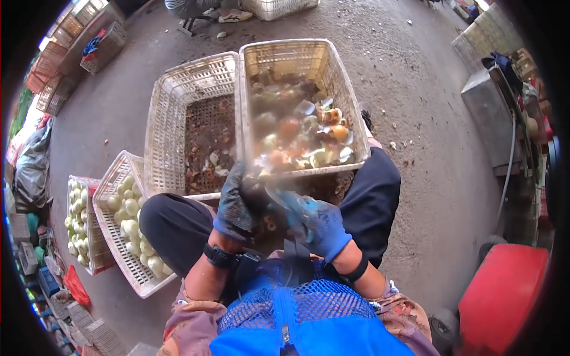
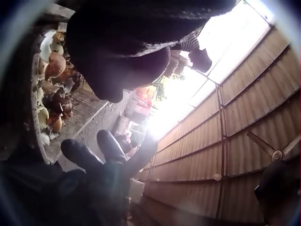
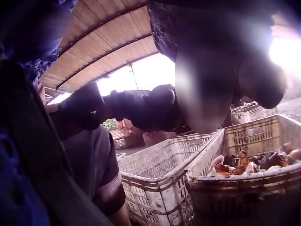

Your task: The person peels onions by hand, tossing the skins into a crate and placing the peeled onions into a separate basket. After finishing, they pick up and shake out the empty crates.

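My left hand (image 1: 234, 204), in a dark-coated glove, is over my lap by the near rim of the crates. In the left wrist view its dark fingers (image 2: 117, 70) fill the top; its palm side is hidden. Close to its right is my right hand (image 1: 317, 222), in a blue glove with grey coating. Its fingers (image 2: 110, 143) are stretched out and apart in the left wrist view, with nothing visible between them. Just beyond the hands, a crate (image 1: 341, 62) holds onion skins and peelings (image 1: 309, 127), partly blurred.
Left of it stands another crate (image 1: 157, 133) with dark scraps on its floor. Peeled onions (image 1: 127, 207) fill a white crate (image 1: 110, 228) by my left knee, beside a second onion-filled crate (image 1: 98, 246). A red object (image 1: 504, 296) is at right.
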Action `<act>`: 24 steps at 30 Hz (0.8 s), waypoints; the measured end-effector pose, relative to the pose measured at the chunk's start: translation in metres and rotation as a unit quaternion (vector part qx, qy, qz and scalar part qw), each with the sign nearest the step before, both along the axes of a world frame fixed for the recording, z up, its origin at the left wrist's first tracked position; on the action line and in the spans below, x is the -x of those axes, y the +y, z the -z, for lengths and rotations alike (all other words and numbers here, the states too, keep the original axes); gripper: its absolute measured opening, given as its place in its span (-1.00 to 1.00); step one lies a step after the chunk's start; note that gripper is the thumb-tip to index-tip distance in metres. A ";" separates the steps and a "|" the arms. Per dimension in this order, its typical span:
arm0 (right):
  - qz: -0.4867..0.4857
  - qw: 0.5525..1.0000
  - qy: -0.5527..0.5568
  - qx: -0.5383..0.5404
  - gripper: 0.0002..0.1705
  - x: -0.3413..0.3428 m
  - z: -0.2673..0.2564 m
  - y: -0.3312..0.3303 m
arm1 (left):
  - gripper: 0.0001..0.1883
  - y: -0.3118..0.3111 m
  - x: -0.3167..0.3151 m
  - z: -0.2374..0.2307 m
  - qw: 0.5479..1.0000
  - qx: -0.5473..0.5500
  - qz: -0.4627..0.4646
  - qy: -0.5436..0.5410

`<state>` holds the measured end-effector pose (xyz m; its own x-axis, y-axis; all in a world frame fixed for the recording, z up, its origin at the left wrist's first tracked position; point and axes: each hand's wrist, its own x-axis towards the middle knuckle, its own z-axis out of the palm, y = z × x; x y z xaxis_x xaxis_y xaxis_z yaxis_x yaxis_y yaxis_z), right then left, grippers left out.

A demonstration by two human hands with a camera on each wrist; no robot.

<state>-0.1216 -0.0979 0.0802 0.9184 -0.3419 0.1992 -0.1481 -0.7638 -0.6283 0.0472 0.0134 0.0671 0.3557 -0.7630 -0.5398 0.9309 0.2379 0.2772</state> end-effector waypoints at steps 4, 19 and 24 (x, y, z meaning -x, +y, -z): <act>0.012 1.000 0.022 -0.015 -0.60 0.004 0.005 -0.006 | -0.61 0.000 0.018 -0.002 0.995 -0.060 -0.013 -0.081; 0.001 0.997 0.072 -0.011 -0.88 0.005 -0.006 -0.013 | -0.40 -0.013 0.014 0.024 0.996 -0.074 0.040 -0.037; 0.035 0.974 0.203 0.096 -0.88 0.003 -0.031 -0.007 | -0.38 -0.014 0.017 0.037 0.997 -0.067 0.021 -0.010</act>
